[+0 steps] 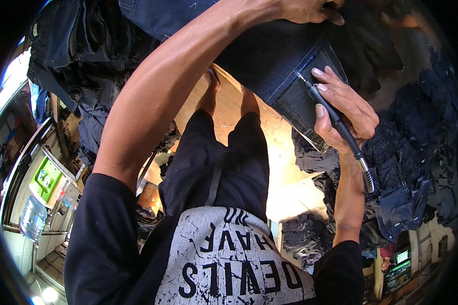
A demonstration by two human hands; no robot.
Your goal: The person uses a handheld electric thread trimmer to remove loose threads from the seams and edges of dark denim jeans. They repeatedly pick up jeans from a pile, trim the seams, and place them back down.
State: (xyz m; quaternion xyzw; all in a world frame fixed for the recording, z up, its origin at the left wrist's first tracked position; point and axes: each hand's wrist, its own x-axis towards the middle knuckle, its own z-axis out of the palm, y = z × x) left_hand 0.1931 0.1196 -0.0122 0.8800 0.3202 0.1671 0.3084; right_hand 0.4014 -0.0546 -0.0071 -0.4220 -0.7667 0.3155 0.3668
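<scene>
My right hand (348,109) is closed around a black pen-shaped rotary handpiece (333,112) with a slim metal tip and a coiled metal sleeve at its rear end. The tip meets the stitched hem of a dark blue denim garment (269,63). A dark, worn flat board (303,104) shows out of the garment's end, under my right fingers. My left hand (308,10) reaches across at the upper edge of the view, fingers curled on the denim; part of it is cut off.
Dark jeans hang or lie in a thick stack (81,40) at the upper left. Heaps of dark denim (392,152) fill the right side. Below is a light wooden floor (285,147). A green tray (46,180) and a clear plastic water bottle (33,218) are at the far left.
</scene>
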